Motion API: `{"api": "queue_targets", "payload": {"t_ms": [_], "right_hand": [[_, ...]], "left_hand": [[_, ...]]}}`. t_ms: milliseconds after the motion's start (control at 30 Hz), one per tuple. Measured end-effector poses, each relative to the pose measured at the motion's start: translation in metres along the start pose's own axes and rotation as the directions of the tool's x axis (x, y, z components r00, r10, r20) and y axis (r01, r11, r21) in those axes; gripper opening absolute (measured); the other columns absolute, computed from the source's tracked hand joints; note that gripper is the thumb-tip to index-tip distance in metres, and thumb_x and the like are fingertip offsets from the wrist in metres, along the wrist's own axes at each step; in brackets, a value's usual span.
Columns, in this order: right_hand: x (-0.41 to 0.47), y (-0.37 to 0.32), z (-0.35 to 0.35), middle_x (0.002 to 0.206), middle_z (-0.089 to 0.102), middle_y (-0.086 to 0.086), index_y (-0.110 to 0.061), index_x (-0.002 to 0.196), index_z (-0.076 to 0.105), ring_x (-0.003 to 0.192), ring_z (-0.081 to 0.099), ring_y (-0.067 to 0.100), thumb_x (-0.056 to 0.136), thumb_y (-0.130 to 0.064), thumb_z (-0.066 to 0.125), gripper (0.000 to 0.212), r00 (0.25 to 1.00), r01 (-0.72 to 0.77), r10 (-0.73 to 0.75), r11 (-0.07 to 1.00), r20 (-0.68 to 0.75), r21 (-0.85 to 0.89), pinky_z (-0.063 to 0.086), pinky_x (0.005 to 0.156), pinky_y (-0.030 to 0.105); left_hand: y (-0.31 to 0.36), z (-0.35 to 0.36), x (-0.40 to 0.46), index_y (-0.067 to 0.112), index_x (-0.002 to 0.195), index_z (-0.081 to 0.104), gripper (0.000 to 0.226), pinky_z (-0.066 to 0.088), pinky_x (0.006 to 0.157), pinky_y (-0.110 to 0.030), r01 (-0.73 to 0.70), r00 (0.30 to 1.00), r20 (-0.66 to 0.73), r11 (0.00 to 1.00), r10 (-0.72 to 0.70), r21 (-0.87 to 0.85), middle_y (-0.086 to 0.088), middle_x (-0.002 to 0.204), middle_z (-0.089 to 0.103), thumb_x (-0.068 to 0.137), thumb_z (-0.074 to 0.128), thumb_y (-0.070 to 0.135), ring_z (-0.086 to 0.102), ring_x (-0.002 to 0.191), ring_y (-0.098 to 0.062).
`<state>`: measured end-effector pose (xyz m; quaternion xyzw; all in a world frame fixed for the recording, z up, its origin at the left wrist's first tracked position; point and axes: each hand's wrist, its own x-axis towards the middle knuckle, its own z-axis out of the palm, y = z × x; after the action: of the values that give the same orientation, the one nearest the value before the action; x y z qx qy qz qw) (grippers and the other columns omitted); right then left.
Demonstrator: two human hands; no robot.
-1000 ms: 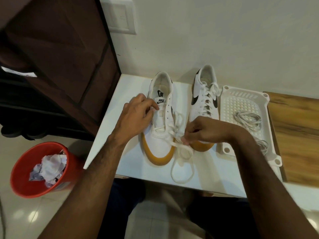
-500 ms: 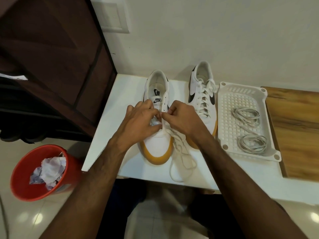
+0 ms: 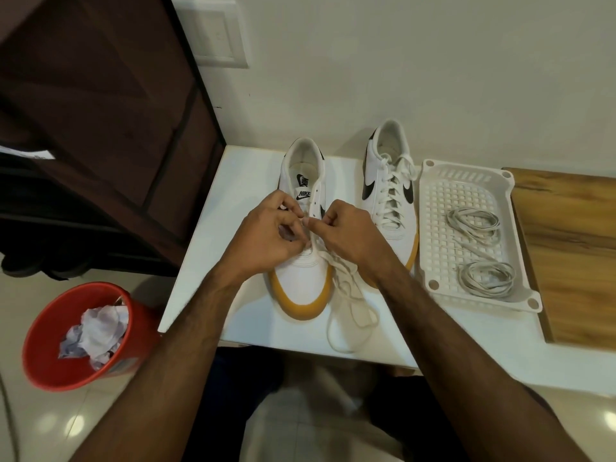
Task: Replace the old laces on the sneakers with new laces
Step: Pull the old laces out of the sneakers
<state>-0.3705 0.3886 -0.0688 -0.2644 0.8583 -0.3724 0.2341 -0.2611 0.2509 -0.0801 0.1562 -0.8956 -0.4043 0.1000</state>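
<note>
Two white sneakers with gum soles stand on a white table (image 3: 233, 181). The left sneaker (image 3: 304, 278) has a loose white lace (image 3: 346, 305) trailing off its toe toward the table's front edge. Over its eyelets, my left hand (image 3: 266, 241) and my right hand (image 3: 350, 235) meet, each pinching the lace with thumb and fingertips. The right sneaker (image 3: 390, 181) is fully laced and untouched. A white perforated tray (image 3: 433, 201) to the right holds two coiled greyish laces (image 3: 473, 221), (image 3: 486, 278).
A red bin (image 3: 50, 361) with crumpled paper stands on the floor at the left. A dark brown cabinet (image 3: 100, 111) flanks the table's left side. A wooden board (image 3: 573, 255) lies right of the tray. The wall is close behind the sneakers.
My right hand came up from the loose lace near the toe to meet my left hand over the left sneaker's eyelets. The view shifted slightly, uncovering the tray.
</note>
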Motion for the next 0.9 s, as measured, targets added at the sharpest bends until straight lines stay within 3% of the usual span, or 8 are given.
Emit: {"api": "queue_targets", "payload": {"t_ms": [67,167,300,433,567,667,767,900], "right_hand": [[0.001,-0.002,0.0,0.083,0.072,0.015,-0.002,0.089,0.061,0.078,0.068,0.029,0.092,-0.031,0.065,0.03,1.0,0.009,-0.009,1.0,-0.007,0.003,0.055,0.071,0.043],[0.003,0.0,-0.005,0.083,0.07,0.021,0.002,0.083,0.058,0.069,0.061,0.025,0.091,-0.022,0.06,0.025,1.0,0.028,-0.028,0.999,-0.003,-0.034,0.048,0.062,0.036],[0.005,0.005,-0.006,0.081,0.068,0.02,-0.007,0.074,0.052,0.065,0.053,0.02,0.09,-0.022,0.058,0.023,0.998,0.05,-0.049,0.998,0.033,-0.039,0.04,0.06,0.033],[0.006,0.007,-0.003,0.081,0.069,0.019,-0.001,0.079,0.056,0.075,0.065,0.032,0.091,-0.023,0.058,0.025,0.998,0.058,-0.058,0.998,0.02,-0.022,0.045,0.062,0.036],[0.006,0.007,-0.004,0.082,0.069,0.018,-0.001,0.082,0.057,0.07,0.059,0.026,0.092,-0.023,0.056,0.025,0.996,0.079,-0.078,0.996,0.031,-0.029,0.043,0.061,0.033],[0.006,0.008,-0.005,0.082,0.067,0.021,0.0,0.081,0.056,0.067,0.055,0.025,0.093,-0.021,0.056,0.024,0.996,0.085,-0.084,0.996,0.031,-0.026,0.042,0.061,0.033],[0.006,0.01,-0.005,0.083,0.067,0.021,0.003,0.085,0.057,0.066,0.051,0.02,0.093,-0.021,0.056,0.025,0.996,0.079,-0.078,0.997,0.03,-0.018,0.04,0.06,0.032],[0.006,0.01,-0.004,0.082,0.068,0.02,0.001,0.085,0.057,0.066,0.055,0.021,0.093,-0.021,0.056,0.023,0.995,0.091,-0.091,0.996,0.03,-0.017,0.043,0.062,0.033]], "left_hand": [[-0.002,-0.006,-0.002,0.014,0.07,0.074,0.014,0.056,0.079,-0.021,0.002,1.0,-0.004,0.999,-0.002,-0.042,0.01,0.106,0.055,0.073,0.083,0.004,0.065,0.099,-0.01],[-0.015,-0.026,-0.009,0.008,0.061,0.061,0.024,0.059,0.08,-0.031,0.087,0.996,-0.022,0.98,-0.092,-0.177,0.003,0.096,0.061,0.072,0.076,-0.008,0.071,0.092,-0.017],[-0.031,-0.038,-0.018,0.009,0.071,0.059,0.019,0.056,0.078,-0.037,0.244,0.97,0.038,0.967,-0.242,-0.072,0.003,0.086,0.067,0.081,0.072,-0.001,0.067,0.082,-0.017],[-0.018,-0.028,-0.011,0.027,0.105,0.063,0.024,0.048,0.079,-0.017,-0.003,1.0,0.007,1.0,0.003,0.001,0.01,0.11,0.052,0.087,0.075,0.019,0.057,0.096,-0.008],[-0.004,-0.005,-0.005,0.033,0.111,0.067,0.029,0.036,0.093,-0.032,-0.177,0.984,0.077,0.941,0.162,0.289,0.016,0.11,0.042,0.086,0.074,0.045,0.041,0.106,-0.006],[-0.003,0.002,-0.001,0.031,0.103,0.07,0.022,0.034,0.095,-0.035,-0.177,0.984,0.071,0.942,0.163,0.286,0.013,0.11,0.044,0.087,0.074,0.045,0.039,0.108,-0.006],[-0.007,0.0,0.002,0.03,0.101,0.074,0.013,0.038,0.1,-0.041,-0.136,0.99,0.082,0.956,0.118,0.261,0.011,0.109,0.046,0.088,0.077,0.031,0.039,0.108,-0.004],[-0.005,0.001,0.001,0.029,0.1,0.076,0.014,0.041,0.095,-0.04,-0.149,0.989,0.068,0.951,0.135,0.272,0.01,0.107,0.046,0.086,0.079,0.03,0.047,0.107,-0.011]]}}
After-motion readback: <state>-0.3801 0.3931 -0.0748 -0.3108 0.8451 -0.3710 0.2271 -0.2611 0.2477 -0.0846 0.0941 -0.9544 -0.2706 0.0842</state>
